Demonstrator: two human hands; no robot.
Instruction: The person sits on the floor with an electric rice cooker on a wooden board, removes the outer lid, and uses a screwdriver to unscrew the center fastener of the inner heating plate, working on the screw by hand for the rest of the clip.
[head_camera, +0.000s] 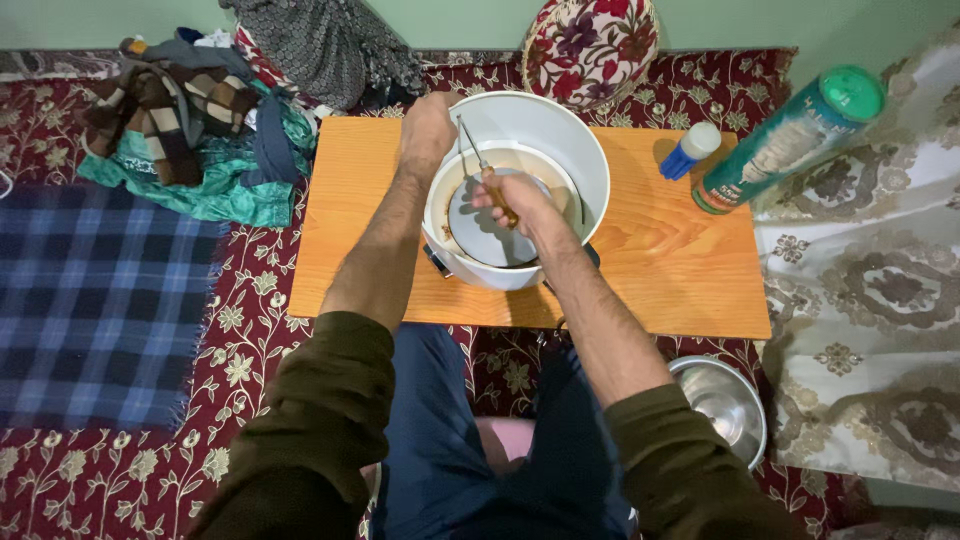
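My left hand (428, 128) gripped white round plastic pot (560, 135) rim | right hand (520, 200) clamped wooden-handled screwdriver (487, 178) | pot judged light, rigid, slippery; rim best hold.

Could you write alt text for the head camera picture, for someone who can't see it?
Seen from above, a person's right hand holds a wooden-handled tool inside a white round appliance on a low wooden table, while the left hand grips its rim. A green spray can lies at the table's right.
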